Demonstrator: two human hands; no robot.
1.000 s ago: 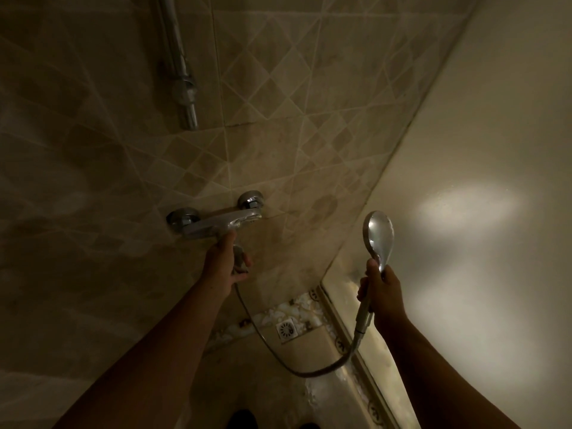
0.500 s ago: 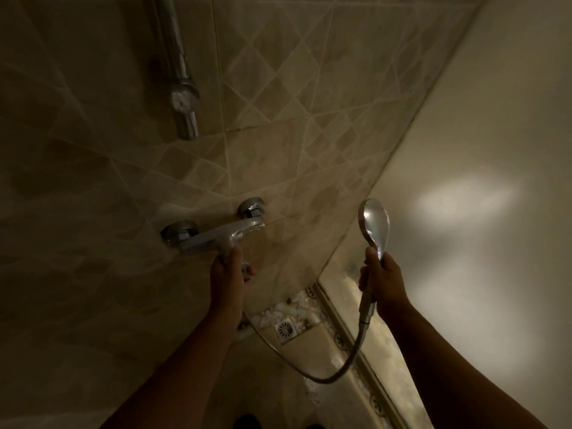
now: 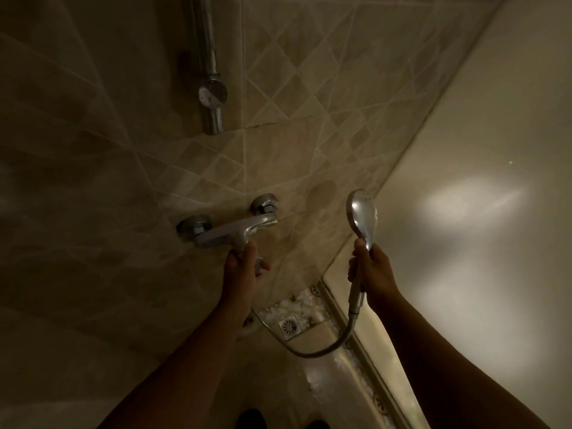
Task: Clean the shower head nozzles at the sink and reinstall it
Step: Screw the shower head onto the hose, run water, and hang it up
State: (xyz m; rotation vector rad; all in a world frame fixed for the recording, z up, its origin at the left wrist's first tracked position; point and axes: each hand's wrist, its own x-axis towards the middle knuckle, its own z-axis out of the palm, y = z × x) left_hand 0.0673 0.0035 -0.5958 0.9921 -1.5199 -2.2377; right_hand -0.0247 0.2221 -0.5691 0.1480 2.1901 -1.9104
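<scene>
At centre frame, the left hand (image 3: 240, 269) curls its fingers around the lower stem of the wall tap (image 3: 229, 232). Right of centre, the right hand (image 3: 373, 274) grips the handle of the shower head (image 3: 362, 215), held upright with its shiny back to the camera. The hose (image 3: 325, 348) loops below, above the floor drain (image 3: 290, 326). A metal rail (image 3: 206, 57) runs down the tiled wall (image 3: 309, 88) at upper centre.

We look through one wide-angle head camera, facing forward and down, close to the tiled wall (image 3: 123, 181), with the floor (image 3: 272, 376) at lower centre.
</scene>
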